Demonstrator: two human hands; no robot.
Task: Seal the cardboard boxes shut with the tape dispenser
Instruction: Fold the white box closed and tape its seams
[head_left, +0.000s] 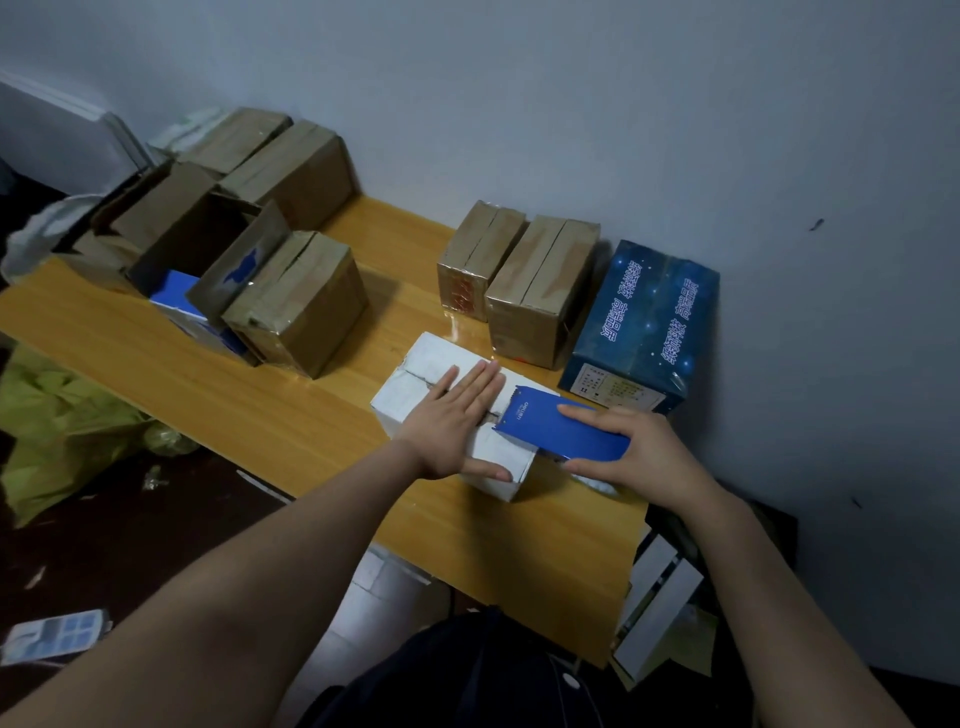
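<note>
A small white cardboard box (410, 387) stands on the wooden table (218, 384), its top flaps closed along a dark centre seam. My left hand (452, 423) lies flat on the box top with straight fingers, pressing the flaps down. My right hand (641, 454) grips a blue tape dispenser (558, 428) from the right. The dispenser's toothed front edge sits on the box top at the seam, close to my left fingertips.
Two taped brown boxes (540, 291) and a dark blue printed box (647, 322) stand behind the white box by the wall. At the left are more brown boxes, one open (202, 249), one taped (301, 301). Yellow bags (62, 426) lie on the floor.
</note>
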